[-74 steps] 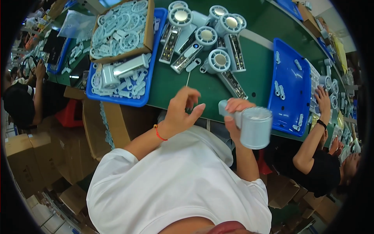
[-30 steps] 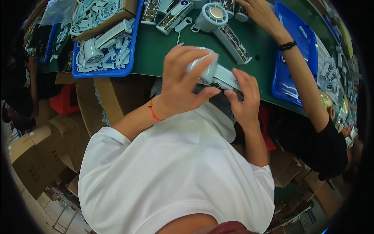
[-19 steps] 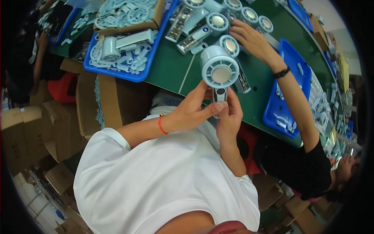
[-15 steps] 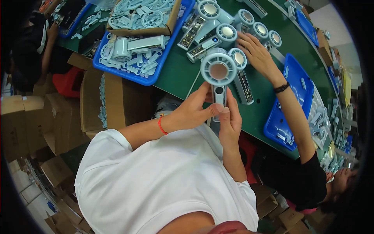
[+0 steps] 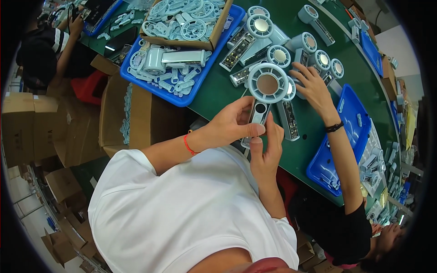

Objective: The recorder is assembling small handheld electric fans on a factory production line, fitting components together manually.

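Between my two hands is a pale blue handheld fan (image 5: 260, 109) with a round spoked head, a brown disc in its centre and a dark round button on the handle. My left hand (image 5: 232, 122) is closed round the handle from the left, its thumb lying across the front. On the lower right side, my right hand (image 5: 266, 152) grips the handle's lower end, thumb against the front. Just beyond the held fan lies another fan (image 5: 288, 120) with its handle open and circuit parts exposed. Its head is partly hidden behind the held one.
Several open-handled fans (image 5: 236, 52) cover the green table (image 5: 211, 98). A co-worker's hand (image 5: 314, 88) reaches among them from the right, over a blue tray (image 5: 350, 118). Left stands a blue tray of parts (image 5: 182, 99) bearing a cardboard box (image 5: 214, 44). An open carton (image 5: 114, 118) is below.
The whole view has shifted, so the table's things sit farther right and lower. The held fan now leans, its head tipped to the right. Both my hands keep their grip.
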A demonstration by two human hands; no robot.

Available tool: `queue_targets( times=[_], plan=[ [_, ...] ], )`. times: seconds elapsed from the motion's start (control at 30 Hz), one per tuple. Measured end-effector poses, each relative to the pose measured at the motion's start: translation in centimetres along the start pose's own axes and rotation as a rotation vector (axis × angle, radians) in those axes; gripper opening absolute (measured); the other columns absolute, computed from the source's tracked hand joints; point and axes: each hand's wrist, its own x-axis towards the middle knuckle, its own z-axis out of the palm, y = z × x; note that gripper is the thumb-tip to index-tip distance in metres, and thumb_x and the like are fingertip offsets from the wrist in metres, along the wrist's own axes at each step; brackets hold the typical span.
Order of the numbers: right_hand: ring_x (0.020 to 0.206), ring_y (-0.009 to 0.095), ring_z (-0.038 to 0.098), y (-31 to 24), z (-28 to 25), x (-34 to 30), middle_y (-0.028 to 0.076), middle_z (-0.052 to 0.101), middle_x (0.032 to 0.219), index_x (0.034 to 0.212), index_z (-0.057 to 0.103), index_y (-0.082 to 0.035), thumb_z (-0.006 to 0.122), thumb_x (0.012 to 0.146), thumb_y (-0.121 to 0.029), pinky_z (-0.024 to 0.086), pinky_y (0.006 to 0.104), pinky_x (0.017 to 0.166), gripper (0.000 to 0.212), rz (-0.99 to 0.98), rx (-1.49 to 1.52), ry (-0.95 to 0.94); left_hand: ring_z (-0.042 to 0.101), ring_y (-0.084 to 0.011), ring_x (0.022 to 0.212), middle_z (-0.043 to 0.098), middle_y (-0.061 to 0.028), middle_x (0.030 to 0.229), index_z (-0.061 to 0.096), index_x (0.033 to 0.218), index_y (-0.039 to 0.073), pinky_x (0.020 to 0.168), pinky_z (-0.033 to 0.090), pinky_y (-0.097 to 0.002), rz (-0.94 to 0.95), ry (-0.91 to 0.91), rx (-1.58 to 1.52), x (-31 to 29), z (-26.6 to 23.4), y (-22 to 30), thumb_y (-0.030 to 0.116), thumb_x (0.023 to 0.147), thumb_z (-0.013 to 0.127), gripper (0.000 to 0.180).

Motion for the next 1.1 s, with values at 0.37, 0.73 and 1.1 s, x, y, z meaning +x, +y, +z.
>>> queue_targets(
  times=[0.37,0.73,1.1],
  plan=[
    [0.086,0.018,0.053,0.3,-0.1,-0.1,0.014,0.047,0.114,0.115,0.052,0.001,0.054,0.088,-0.029,0.044,0.0280,0.073,0.040,-0.009,0.065,0.130,0.056,-0.0122,0.089,0.055,-0.0074,0.103,0.044,0.117,-0.002,0.075,0.049,-0.0248,-0.072,0.027,0.091,1.0,-0.7,0.8,0.021,0.075,0.071,0.054],
    [0.072,0.016,0.056,4.4,-2.2,-3.3,0.014,0.057,0.095,0.091,0.059,0.001,0.053,0.081,0.002,0.046,0.0247,0.062,0.012,0.028,0.105,0.116,0.057,-0.0170,0.093,0.054,-0.0088,0.108,0.042,0.121,0.001,0.080,0.044,-0.0276,-0.120,0.084,0.204,3.1,-0.5,3.3,0.014,0.078,0.065,0.050],
    [0.071,0.024,0.059,3.9,-12.7,2.6,0.011,0.061,0.084,0.088,0.062,-0.003,0.055,0.071,0.007,0.048,0.0307,0.062,0.021,-0.061,-0.222,0.202,0.062,-0.0202,0.072,0.060,-0.0127,0.082,0.060,0.090,-0.001,0.064,0.051,-0.0334,0.084,0.224,0.866,33.2,-1.8,11.1,0.029,0.072,0.062,0.034]
  ],
)
